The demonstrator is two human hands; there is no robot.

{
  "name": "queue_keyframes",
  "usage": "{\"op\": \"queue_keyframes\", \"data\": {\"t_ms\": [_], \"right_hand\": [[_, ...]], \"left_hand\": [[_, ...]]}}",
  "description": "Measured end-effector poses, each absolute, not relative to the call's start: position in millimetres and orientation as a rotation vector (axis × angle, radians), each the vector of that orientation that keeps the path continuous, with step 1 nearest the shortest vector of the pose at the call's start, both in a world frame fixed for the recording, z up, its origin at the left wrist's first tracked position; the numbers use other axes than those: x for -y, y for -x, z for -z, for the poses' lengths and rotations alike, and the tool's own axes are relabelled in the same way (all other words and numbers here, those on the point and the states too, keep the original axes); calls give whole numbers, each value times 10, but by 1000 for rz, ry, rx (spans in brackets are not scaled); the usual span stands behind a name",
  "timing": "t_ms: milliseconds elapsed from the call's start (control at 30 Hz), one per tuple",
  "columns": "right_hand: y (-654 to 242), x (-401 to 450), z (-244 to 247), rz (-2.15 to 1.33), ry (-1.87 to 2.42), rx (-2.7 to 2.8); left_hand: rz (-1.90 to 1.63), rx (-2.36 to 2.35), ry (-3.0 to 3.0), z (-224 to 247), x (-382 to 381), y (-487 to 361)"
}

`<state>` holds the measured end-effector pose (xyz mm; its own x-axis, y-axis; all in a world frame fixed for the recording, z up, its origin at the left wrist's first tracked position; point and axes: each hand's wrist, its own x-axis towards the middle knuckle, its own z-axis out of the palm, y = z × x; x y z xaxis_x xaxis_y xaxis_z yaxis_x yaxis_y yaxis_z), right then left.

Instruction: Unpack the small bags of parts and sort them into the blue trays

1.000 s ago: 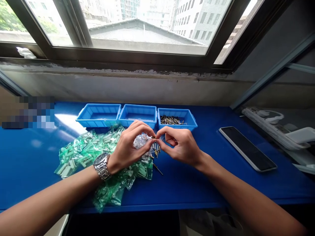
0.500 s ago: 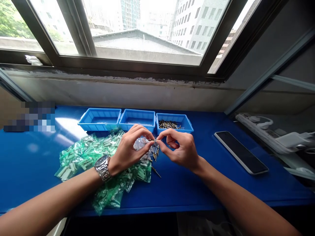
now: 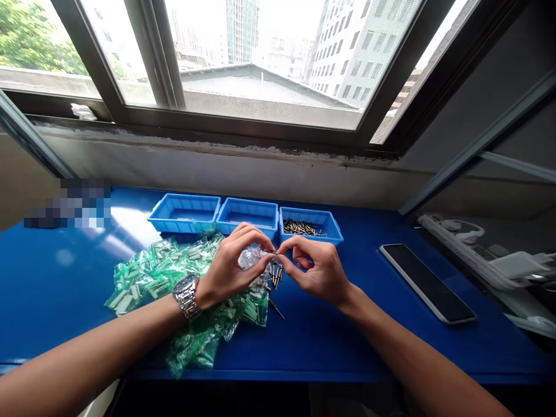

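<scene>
My left hand point(image 3: 230, 269), with a steel wristwatch point(image 3: 186, 296) on its wrist, and my right hand point(image 3: 315, 271) meet at the fingertips above the table. Between those fingertips sits a thin metal pin point(image 3: 275, 252), mostly hidden by them. Under my left palm lies a crumpled clear plastic bag point(image 3: 251, 259). Several gold-tipped pins point(image 3: 276, 275) lie just below my fingertips, and a single dark pin point(image 3: 276, 308) rests nearer me. Green plastic bags of white parts point(image 3: 160, 269) spread out beneath my left wrist.
Three blue plastic bins stand at the back of the blue table point(image 3: 65, 278): two hold little point(image 3: 185, 205) point(image 3: 247, 202), and the right one point(image 3: 310, 238) holds several pins. A phone point(image 3: 428, 284) lies to the right, with a white power strip point(image 3: 469, 252) beyond it. A window point(image 3: 260, 69) rises behind.
My fingertips have drawn slightly closer around the pin. The whole view has shifted as my head tilted, and the table objects have not visibly moved.
</scene>
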<state>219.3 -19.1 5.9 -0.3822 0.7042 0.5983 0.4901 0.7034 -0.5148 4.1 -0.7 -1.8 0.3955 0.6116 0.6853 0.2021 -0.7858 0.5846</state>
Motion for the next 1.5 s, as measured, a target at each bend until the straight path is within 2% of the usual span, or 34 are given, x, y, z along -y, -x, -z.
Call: {"op": "queue_keyframes", "data": {"t_ms": [233, 633, 1200, 1500], "right_hand": [[-2186, 176, -1, -414, 914, 2109], [-2154, 262, -64, -191, 858, 1994], [-2173, 188, -6, -436, 936, 2110], [-2168, 247, -78, -258, 956, 1965]], "left_hand": [[-1343, -665, -2260, 18, 12, -45], [-1236, -697, -2290, 31, 0, -49], [-1320, -683, -2293, 22, 24, -34], [-1291, -757, -2257, 40, 11, -46]]}}
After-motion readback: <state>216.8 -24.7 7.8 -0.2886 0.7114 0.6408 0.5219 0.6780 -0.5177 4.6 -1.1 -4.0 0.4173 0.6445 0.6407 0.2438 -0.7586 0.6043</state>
